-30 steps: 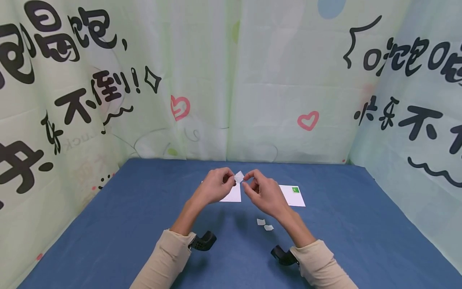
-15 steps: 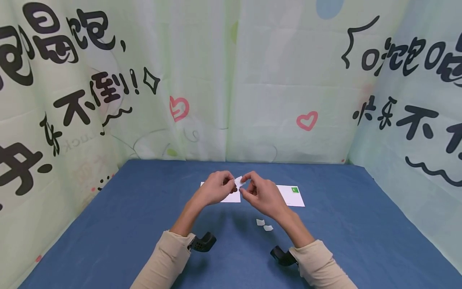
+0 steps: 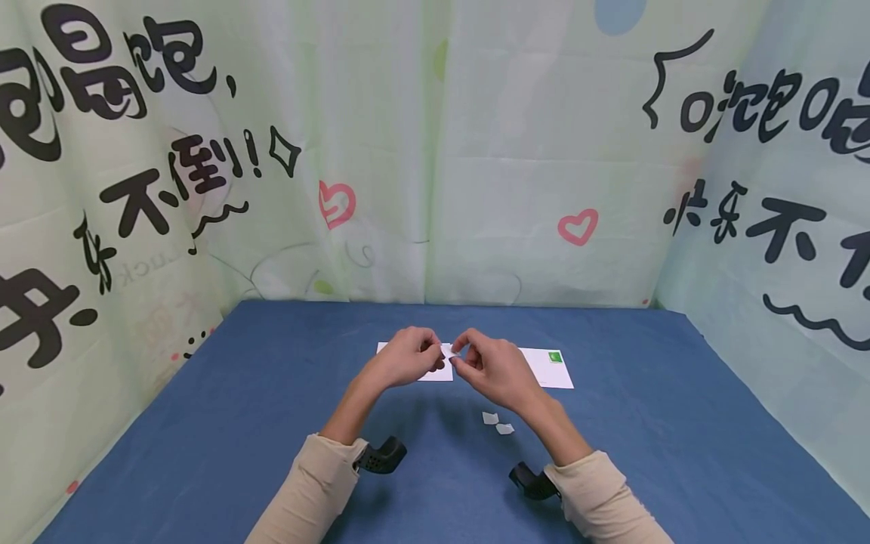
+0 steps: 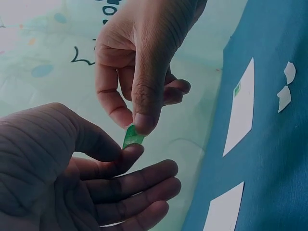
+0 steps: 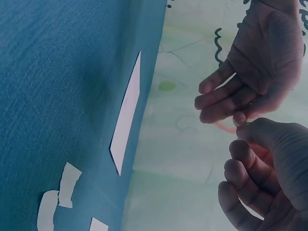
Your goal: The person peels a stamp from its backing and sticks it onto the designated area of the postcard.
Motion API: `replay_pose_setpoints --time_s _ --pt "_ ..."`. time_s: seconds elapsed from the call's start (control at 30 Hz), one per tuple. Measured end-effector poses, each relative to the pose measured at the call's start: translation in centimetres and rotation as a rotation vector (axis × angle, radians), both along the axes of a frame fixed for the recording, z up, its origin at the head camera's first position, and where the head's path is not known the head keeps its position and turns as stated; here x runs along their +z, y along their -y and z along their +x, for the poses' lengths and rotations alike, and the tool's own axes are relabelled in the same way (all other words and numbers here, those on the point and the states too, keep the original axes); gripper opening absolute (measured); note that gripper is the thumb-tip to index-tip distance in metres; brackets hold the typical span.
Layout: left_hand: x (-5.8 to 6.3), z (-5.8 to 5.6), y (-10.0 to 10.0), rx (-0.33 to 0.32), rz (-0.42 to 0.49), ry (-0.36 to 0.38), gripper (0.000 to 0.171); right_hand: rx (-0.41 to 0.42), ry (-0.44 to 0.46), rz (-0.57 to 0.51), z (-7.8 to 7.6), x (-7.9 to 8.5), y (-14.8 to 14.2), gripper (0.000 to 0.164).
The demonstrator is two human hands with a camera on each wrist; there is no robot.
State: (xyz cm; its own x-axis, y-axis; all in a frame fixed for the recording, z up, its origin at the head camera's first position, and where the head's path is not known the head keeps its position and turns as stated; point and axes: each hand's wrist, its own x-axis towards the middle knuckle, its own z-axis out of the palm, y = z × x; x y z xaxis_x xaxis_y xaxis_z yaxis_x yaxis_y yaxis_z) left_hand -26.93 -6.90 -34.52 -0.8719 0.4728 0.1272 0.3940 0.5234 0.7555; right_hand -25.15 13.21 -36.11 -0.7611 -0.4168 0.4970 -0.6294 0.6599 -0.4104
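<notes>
Above the table, a small green stamp (image 4: 133, 136) with a white back is held between both hands. My left hand (image 3: 406, 357) pinches its lower edge between thumb and index finger, the other fingers extended. From the other side my right hand (image 3: 495, 364) pinches its upper edge with thumb and forefinger. Behind the hands lie two white envelopes: a left one (image 3: 438, 375) partly covered by the left hand, and a right one (image 3: 547, 370) bearing a green stamp (image 3: 555, 357) in its upper corner. In the right wrist view the fingers mostly hide the held stamp.
Two small curled white paper scraps (image 3: 491, 418) lie on the blue tablecloth (image 3: 272, 423), nearer than the envelopes. A printed pale curtain (image 3: 435, 151) rises behind the table and along both sides.
My right fingers have come in from beside the stamp and now pinch it. The stamp has tilted and dropped slightly along with the left fingertips. Envelopes and scraps stay put.
</notes>
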Motion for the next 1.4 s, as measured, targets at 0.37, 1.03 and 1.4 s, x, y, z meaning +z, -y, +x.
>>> replay_pose_setpoints --time_s 0.37,1.03,1.4 --pt "-0.2 -0.2 0.0 -0.041 -0.063 0.039 0.026 -0.006 0.010 0.025 -0.1 -0.2 -0.2 0.007" --pt "-0.5 -1.0 1.1 0.134 -0.122 -0.052 0.024 -0.043 0.040 0.056 -0.9 -1.1 -0.4 0.006" --pt "-0.8 -1.6 2.2 0.277 -0.064 -0.067 0.024 -0.049 0.040 0.043 -1.8 -1.8 -1.0 0.005"
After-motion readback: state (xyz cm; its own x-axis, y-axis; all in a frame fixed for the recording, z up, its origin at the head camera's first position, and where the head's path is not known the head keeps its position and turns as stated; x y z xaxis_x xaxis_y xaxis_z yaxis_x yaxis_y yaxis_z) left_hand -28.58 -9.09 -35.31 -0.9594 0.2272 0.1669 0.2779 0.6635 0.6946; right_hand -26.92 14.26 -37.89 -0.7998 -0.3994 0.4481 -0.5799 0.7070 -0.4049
